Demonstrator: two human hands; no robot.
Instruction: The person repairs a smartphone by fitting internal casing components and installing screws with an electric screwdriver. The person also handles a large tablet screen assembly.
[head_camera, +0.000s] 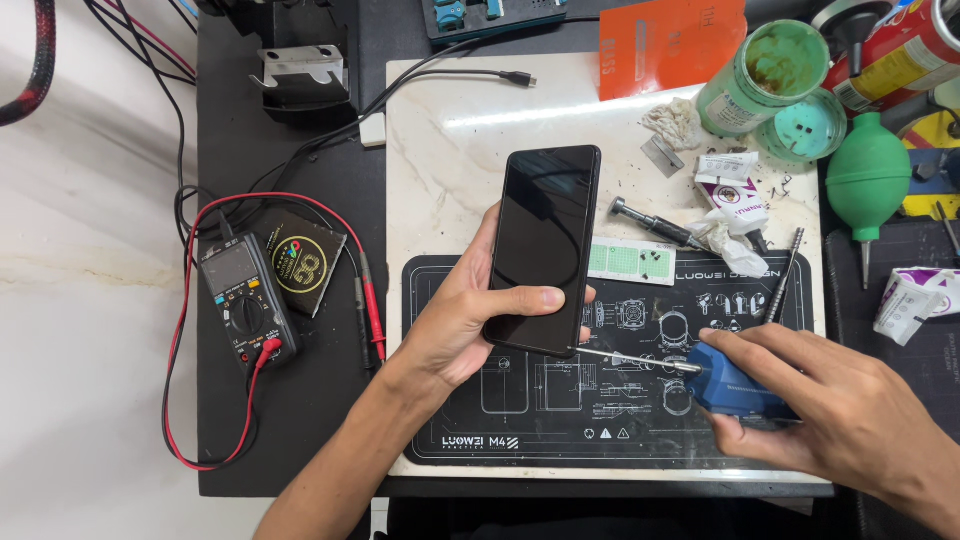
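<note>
Two hands | left hand (455, 325) grips phone (542, 245) | right hand (835, 405) screwdriver (700, 375) tip at its lower corner

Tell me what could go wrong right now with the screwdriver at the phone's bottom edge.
The screwdriver tip sits at the lower corner of the phone, which the left hand holds lifted off the mat, so a slip could scratch the glass or jab the fingers. Tiny screws on the green pad nearby could scatter if the right hand bumps it.
</note>
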